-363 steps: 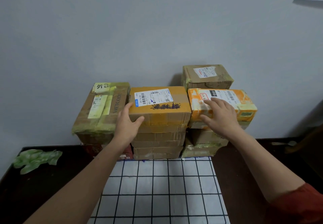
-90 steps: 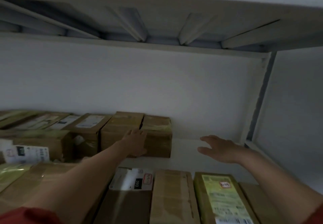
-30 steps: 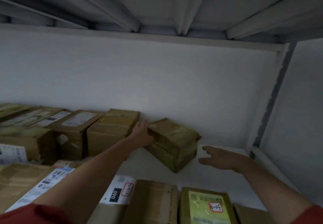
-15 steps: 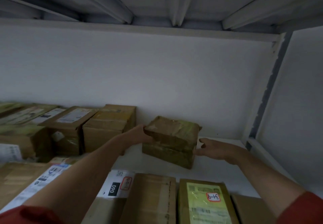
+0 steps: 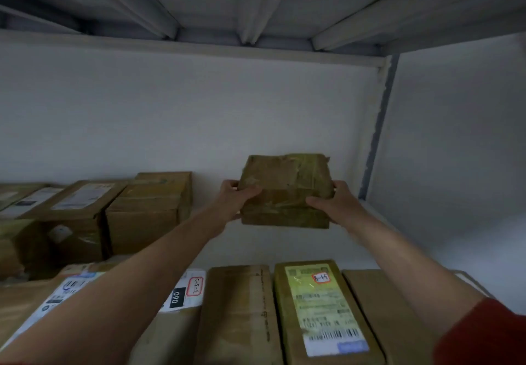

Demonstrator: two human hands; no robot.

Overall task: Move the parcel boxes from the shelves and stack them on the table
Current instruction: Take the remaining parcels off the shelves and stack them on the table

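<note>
White shelf carrying cardboard parcels
Back row sits at the left (some labelled); front row lines the near edge.

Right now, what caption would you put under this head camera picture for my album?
Both hands, left and right, hold a taped box clear of the shelf, above a row of parcels.

Taped parcel box now off the shelf, apparently lifted clear; right hand joins left hand, gripping its sides.
</note>
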